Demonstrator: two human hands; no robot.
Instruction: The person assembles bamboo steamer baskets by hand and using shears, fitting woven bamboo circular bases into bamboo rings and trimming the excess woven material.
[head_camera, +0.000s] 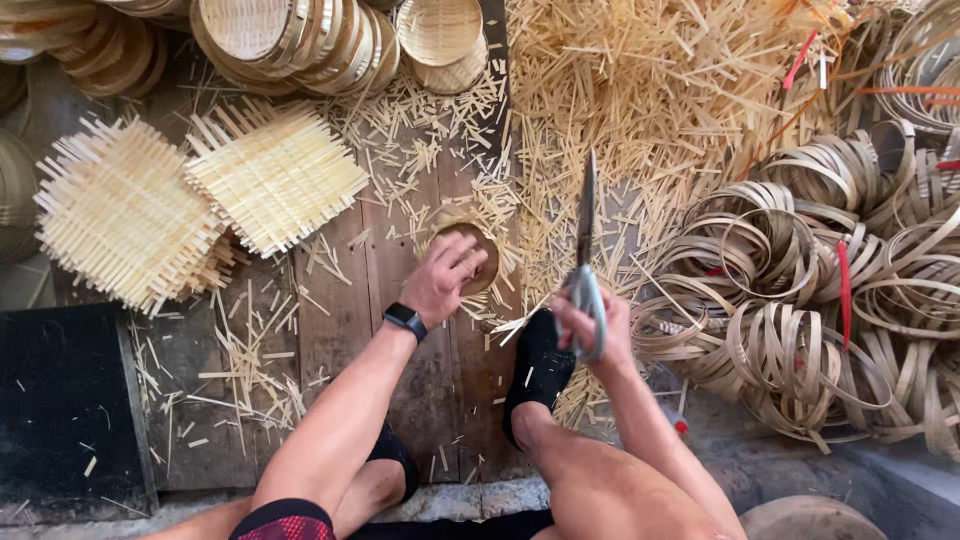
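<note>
Our left hand (443, 279) grips the light, springy basket (470, 256) by its rim on the floorboards, right hand (592, 322) clenching shears (585, 262).

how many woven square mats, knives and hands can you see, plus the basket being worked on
woven square mats: 2
knives: 1, held in the right hand
hands: 2, the left hand on the small basket
small basket in work: 1
total: 6

My single head camera looks steeply down, close over own arms and knees (no second view), plank floor (340, 330) below.
</note>
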